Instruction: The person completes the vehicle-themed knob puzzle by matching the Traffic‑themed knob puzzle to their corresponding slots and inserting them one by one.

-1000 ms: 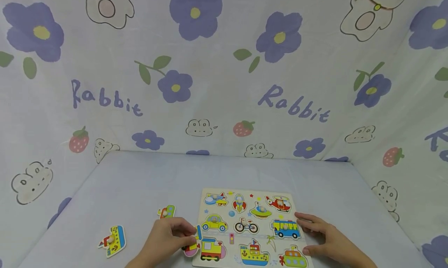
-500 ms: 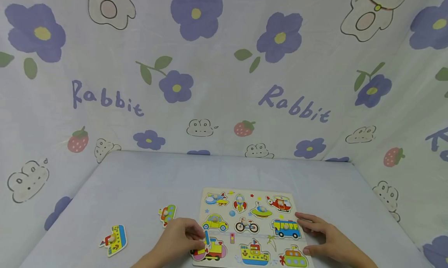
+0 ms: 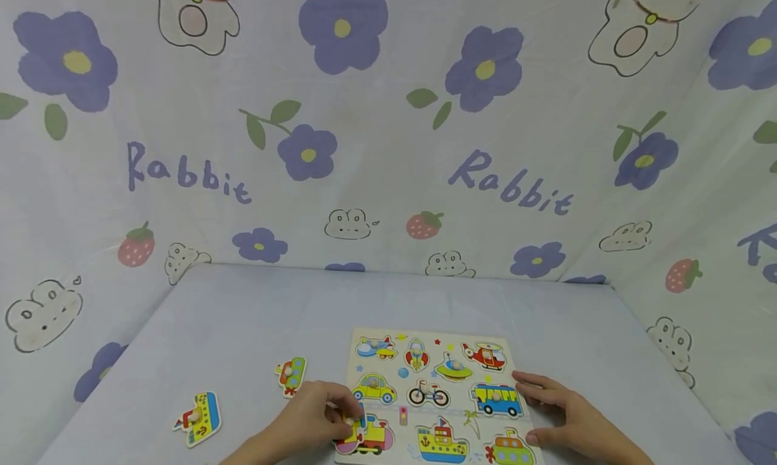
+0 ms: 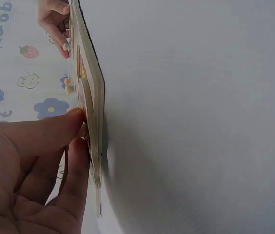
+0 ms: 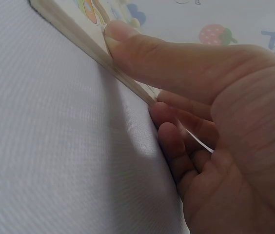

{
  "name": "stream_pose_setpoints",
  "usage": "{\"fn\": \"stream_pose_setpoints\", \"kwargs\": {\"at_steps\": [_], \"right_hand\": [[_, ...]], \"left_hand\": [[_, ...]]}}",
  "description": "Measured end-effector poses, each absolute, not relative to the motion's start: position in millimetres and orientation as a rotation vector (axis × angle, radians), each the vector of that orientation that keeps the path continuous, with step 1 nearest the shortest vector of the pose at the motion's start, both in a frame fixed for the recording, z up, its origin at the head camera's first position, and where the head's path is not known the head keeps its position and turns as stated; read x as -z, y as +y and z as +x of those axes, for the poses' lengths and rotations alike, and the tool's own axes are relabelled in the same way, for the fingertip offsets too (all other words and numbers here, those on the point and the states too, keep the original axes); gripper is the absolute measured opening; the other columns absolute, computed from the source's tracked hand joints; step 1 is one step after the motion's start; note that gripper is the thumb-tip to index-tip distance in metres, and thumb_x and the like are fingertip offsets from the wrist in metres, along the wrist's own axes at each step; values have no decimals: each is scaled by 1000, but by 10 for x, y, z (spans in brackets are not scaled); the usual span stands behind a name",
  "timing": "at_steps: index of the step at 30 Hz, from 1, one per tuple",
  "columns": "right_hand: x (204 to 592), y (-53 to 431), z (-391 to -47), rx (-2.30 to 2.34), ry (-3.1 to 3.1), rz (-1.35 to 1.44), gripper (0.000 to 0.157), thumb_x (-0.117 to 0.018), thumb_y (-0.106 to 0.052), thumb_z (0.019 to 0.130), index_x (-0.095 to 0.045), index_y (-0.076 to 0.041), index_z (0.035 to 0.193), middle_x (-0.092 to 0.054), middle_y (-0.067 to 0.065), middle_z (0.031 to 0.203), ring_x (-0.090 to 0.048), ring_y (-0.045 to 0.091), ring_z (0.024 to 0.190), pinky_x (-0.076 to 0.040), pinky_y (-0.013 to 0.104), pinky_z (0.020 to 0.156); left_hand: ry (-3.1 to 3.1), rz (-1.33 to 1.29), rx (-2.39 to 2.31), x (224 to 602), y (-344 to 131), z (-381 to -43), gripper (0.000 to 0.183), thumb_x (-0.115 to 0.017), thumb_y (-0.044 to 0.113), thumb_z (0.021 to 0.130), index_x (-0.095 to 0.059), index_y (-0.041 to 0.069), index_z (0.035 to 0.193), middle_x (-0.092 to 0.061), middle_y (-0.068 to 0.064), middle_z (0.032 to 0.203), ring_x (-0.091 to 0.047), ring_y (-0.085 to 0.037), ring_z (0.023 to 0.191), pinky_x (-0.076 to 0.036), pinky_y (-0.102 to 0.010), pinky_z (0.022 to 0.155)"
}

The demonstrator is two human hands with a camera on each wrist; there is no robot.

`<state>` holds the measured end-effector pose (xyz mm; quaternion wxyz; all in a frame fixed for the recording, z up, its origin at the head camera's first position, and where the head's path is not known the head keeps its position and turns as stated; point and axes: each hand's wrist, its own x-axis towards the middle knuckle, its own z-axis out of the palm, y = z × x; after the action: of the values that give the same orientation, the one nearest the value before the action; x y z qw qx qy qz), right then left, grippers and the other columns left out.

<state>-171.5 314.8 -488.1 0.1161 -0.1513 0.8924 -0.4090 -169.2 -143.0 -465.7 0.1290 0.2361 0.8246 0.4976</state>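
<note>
My left hand (image 3: 315, 418) pinches the knob of a train puzzle piece (image 3: 349, 445), which partly covers the printed train at the lower left of the wooden puzzle board (image 3: 400, 449). In the left wrist view, thumb and fingertips meet at the knob, and the piece (image 4: 89, 105) lies close against the board's edge, slightly tilted. At the board's right side rests my right hand (image 3: 561, 411). Its thumb touches the top near the edge in the right wrist view, while the other fingers lie along the side with a loose bend.
Two loose knobbed pieces lie left of the board: a boat (image 3: 203, 418) and a submarine (image 3: 293, 375). Several knobbed vehicle pieces sit in the board, including a car (image 3: 373, 389) and a bus (image 3: 496, 400). A patterned cloth (image 3: 388, 181) hangs behind the pale tabletop (image 3: 255, 316).
My left hand has moved right with the train piece, from beside the board's left edge onto the printed train. The right hand has stayed at the board's right edge.
</note>
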Motion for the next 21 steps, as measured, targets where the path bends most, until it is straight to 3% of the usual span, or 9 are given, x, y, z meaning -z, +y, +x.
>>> {"fn": "stream_pose_setpoints", "kwargs": {"at_steps": [11, 21], "right_hand": [[4888, 3132, -1729, 1202, 2614, -384, 67, -85, -42, 73, -62, -24, 134, -39, 3, 151, -28, 43, 138, -36, 62, 101], [4871, 3141, -1721, 1199, 2603, -402, 67, -84, -41, 75, -62, -19, 135, -39, 4, 152, -34, 40, 136, -38, 56, 101]], "left_hand": [[2418, 780, -1470, 4670, -1345, -1696, 18, -86, 3, 73, -72, 12, 80, -68, 8, 74, -64, -7, 65, -55, -25, 62], [2496, 461, -1591, 4705, -1094, -1533, 21, -90, 9, 68, -70, 11, 73, -66, 8, 68, -64, -11, 62, -53, -24, 57]]}}
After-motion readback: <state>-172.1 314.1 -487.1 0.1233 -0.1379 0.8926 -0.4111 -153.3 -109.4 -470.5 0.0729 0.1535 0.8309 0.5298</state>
